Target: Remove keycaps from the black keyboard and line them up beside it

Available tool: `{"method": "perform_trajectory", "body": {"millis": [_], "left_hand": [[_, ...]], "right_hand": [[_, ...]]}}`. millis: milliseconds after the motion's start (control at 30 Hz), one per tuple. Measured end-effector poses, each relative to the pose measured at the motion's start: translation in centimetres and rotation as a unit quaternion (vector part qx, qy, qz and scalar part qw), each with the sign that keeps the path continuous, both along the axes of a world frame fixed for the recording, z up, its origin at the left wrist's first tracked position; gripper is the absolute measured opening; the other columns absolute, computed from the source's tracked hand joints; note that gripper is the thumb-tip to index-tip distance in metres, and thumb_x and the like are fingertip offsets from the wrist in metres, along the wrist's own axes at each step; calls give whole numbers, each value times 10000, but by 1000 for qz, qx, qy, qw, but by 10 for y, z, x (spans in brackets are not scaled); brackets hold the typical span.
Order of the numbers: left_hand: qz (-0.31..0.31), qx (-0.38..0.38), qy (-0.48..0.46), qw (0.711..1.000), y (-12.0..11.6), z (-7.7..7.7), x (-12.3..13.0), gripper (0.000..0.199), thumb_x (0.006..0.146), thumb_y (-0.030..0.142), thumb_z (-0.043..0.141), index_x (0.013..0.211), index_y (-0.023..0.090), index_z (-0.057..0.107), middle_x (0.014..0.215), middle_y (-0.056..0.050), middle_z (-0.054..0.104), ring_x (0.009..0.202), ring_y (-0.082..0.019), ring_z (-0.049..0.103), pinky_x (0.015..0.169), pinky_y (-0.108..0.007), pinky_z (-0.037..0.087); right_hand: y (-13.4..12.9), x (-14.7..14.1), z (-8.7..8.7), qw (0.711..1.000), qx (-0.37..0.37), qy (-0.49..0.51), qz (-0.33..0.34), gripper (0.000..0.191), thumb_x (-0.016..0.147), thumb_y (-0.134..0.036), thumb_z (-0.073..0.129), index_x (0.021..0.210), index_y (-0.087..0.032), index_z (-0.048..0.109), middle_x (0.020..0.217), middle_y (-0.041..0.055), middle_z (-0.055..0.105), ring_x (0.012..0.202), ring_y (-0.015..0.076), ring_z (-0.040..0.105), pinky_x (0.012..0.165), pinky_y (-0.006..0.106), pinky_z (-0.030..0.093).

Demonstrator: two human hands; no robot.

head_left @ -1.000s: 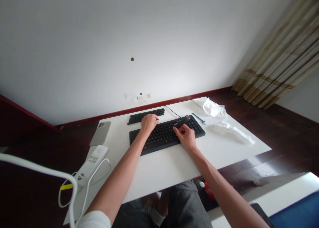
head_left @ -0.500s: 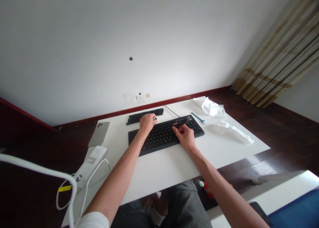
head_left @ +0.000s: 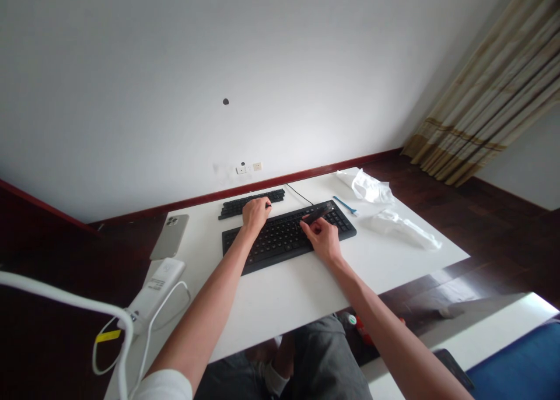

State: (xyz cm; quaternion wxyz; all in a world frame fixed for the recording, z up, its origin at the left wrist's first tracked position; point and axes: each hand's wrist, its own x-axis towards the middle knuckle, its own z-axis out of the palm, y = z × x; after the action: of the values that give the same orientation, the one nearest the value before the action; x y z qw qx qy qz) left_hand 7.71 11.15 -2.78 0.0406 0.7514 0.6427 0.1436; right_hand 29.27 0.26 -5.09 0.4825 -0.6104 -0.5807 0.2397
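Note:
A black keyboard point(head_left: 280, 244) lies at a slant on the white table point(head_left: 289, 295). My right hand point(head_left: 324, 238) is closed over its right half, pinching a slim black tool point(head_left: 318, 213) whose exact kind does not show. Over the keyboard's upper left edge, my left hand point(head_left: 256, 214) has its fingers curled together. A tiny dark piece shows at those fingertips, too small to name. Just behind that hand sit rows of black keycaps point(head_left: 234, 207) with ragged ends. Right of the keyboard is a blue brush point(head_left: 345, 205) with pale bristles.
Crumpled white plastic wrappers point(head_left: 371, 186) lie at the right. On the left are a phone point(head_left: 171, 237), a white power strip point(head_left: 157, 283) and a white cable point(head_left: 151, 336). The keyboard's cord point(head_left: 300, 194) runs toward the wall point(head_left: 306, 97).
The whole view has shifted slightly. My left hand has turned a little, and the pale glint at its fingertips is gone. My right hand keeps its grip on the black tool.

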Motion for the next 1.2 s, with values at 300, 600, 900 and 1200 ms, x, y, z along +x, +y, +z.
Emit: {"method": "perform_trajectory", "body": {"millis": [300,600,900,1200], "left_hand": [[13,7,-2,1000,6,-6,-3,250,951,331,687,1199,304,678,1058,-45,771,981,-247,710,827,-321,502],[-6,28,-57,998,-5,12,-1,188,929,326,707,1108,271,693,831,5,720,802,-197,674,693,-284,425],[-120,67,-150,979,-83,22,25,122,957,297,653,1052,248,712,834,11,646,758,-152,608,706,-272,452],[-180,89,-88,976,-116,-8,64,482,818,505,829,1186,221,698,1115,-68,648,1030,-257,589,935,-405,522]], "right_hand": [[0,0,-1,1000,2,-2,-6,400,889,-529,693,1025,-165,786,554,-41,495,531,130,404,547,270,351],[-3,-1,4,1000,8,7,-2,411,894,-538,676,1002,-154,777,560,-34,509,534,131,420,544,270,364],[-3,-3,5,996,46,61,-47,328,909,-462,647,1021,-169,743,717,25,686,594,165,564,589,285,442],[0,5,1,991,74,49,-100,463,996,-559,515,1035,-162,750,770,63,721,717,230,674,705,335,508]]}}
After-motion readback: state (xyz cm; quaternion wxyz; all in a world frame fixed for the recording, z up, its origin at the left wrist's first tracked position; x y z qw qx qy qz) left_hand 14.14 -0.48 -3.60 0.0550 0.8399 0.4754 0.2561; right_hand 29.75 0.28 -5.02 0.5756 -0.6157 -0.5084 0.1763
